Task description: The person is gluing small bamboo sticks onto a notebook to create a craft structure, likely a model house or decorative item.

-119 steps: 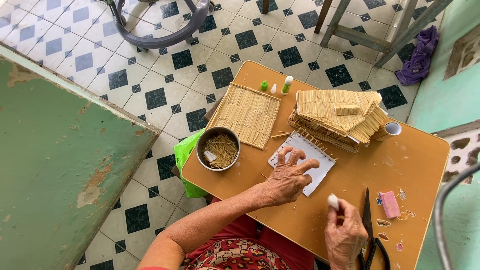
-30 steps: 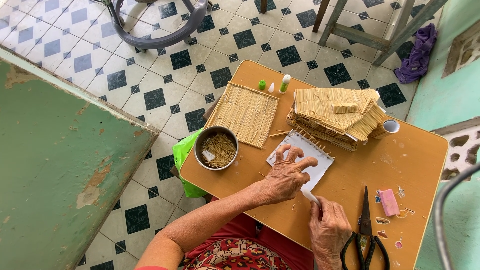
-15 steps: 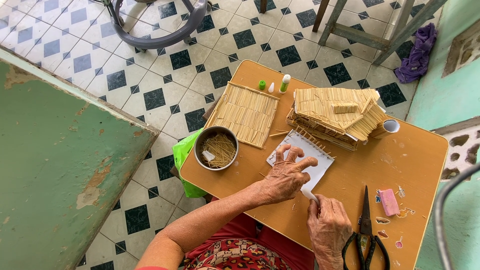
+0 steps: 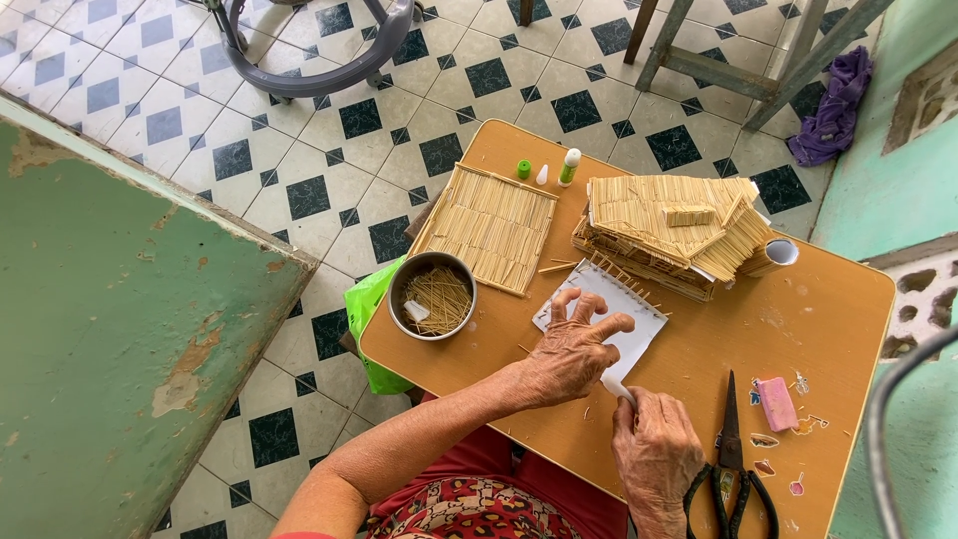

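A small white notepad (image 4: 611, 321) is pressed flat on the brown desk (image 4: 699, 399) by the left hand (image 4: 571, 351), close to the near edge. The fingers (image 4: 609, 325) of that hand are spread out over the paper. A small white tube (image 4: 618, 386) is pinched in the fingers of the right hand (image 4: 657, 451), and its tip is held just beside the left hand, at the near edge of the notepad. A little house made of thin sticks (image 4: 674, 230) is set just behind the notepad, toward the far edge. A flat mat of sticks (image 4: 491, 228) is laid near the far left corner. A round metal bowl (image 4: 432, 295) full of loose sticks is placed at the left edge, near the left hand. A green cap (image 4: 523, 170), a white cap (image 4: 542, 175) and a small glue bottle (image 4: 569, 167) are lined up at the far edge. Black scissors (image 4: 731, 459) and a pink eraser (image 4: 776, 403) are laid near the right corner, close to the right hand.
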